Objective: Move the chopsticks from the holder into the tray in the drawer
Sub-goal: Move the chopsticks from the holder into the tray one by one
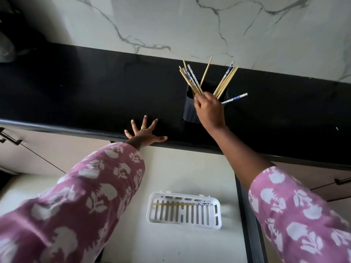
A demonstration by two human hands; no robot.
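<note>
A black square holder [190, 112] stands on the black counter, with several chopsticks [225, 82] fanned out of it, some plain wood, some blue-and-white patterned. My right hand [209, 109] is over the holder's mouth, fingers pinched on the left bunch of chopsticks at their base. My left hand [145, 132] lies flat on the counter's front edge, fingers spread, holding nothing. Below, in the open drawer [180, 173], a white slotted tray [216, 219] holds a pair of chopsticks [178, 204] lying lengthwise near its far side.
The black counter [85, 95] runs across the view under a marble-patterned wall [171, 23]. The drawer's dark right side rail [247, 215] runs beside the tray. Cabinet fronts with black handles [11, 138] flank the drawer. A dark object [7, 46] sits at the far left.
</note>
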